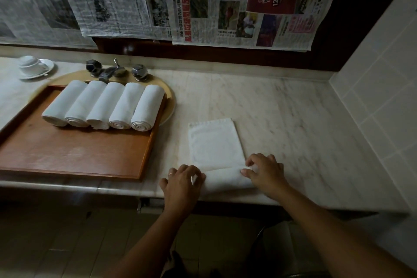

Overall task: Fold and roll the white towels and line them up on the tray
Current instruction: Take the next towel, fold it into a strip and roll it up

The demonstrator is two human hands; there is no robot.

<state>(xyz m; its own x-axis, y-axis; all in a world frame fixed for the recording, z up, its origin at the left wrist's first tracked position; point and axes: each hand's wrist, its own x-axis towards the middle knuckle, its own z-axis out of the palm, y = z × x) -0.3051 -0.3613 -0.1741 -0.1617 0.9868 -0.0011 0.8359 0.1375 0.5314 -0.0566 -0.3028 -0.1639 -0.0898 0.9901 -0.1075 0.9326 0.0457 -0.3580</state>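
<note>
Because the folded white towel (216, 142) on the counter (293, 119) looks soft, light and limp, its rolled near edge is pinched at both ends by the left hand (182, 184) and right hand (265, 171); five rolled towels (103, 106) are lined on the wooden tray (74, 153).

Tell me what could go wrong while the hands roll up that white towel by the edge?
The folded white towel is being rolled right at the marble counter's front edge, so the roll could slip off onto the floor. The left hand and right hand grip only the roll's ends, so its middle may roll loose or crooked. The five rolled white towels fill the brown wooden tray's back row to its right rim, so the next roll probably needs a new row.
</note>
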